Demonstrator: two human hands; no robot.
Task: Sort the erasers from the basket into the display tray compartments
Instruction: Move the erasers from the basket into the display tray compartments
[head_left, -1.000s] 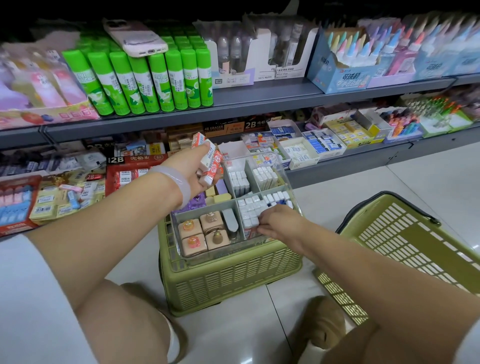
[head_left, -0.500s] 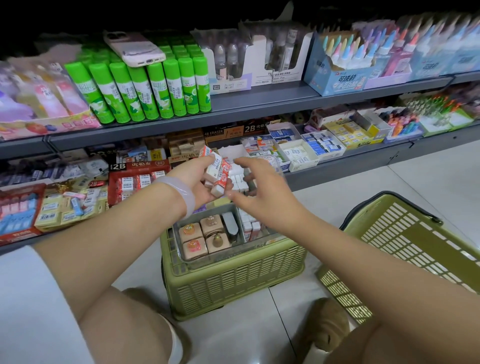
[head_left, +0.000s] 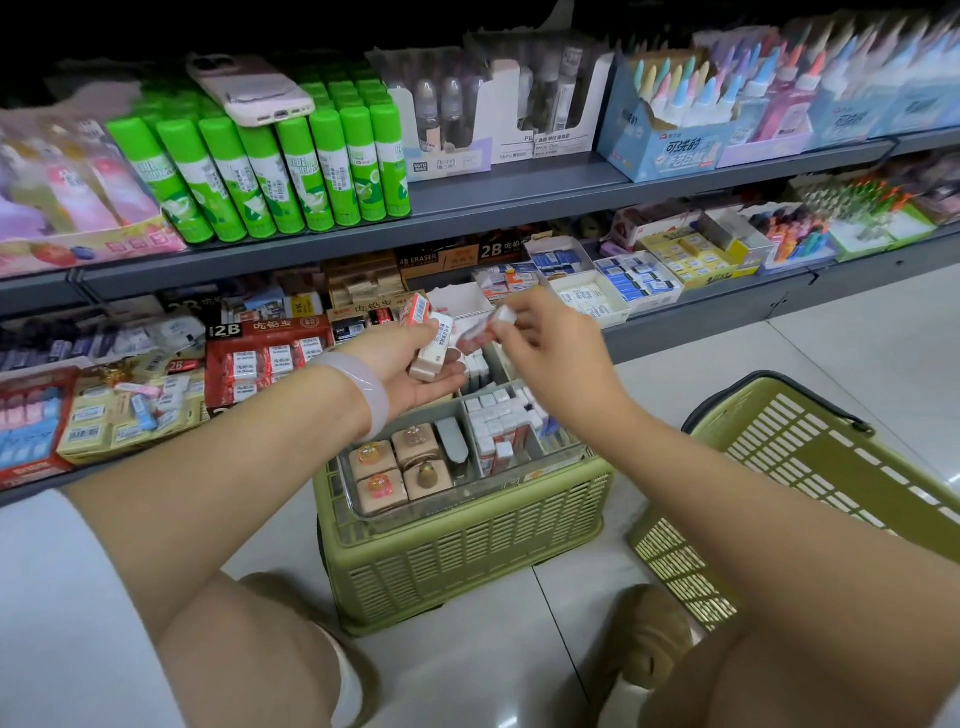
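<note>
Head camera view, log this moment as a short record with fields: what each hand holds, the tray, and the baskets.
left hand: palm up, holding several wrapped red-and-white erasers
right hand: pinching one small wrapped eraser above the tray
clear plastic compartment tray: sits on an upturned green plastic basket, compartments partly filled
second green basket: on the floor to the right, tilted

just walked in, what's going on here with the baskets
A person crouches at a shop shelf, sorting erasers. The left hand holds a few erasers; the right hand pinches one eraser beside them. Below sits a clear tray on an upturned green basket, its compartments partly filled. A second basket lies tipped at right.
</note>
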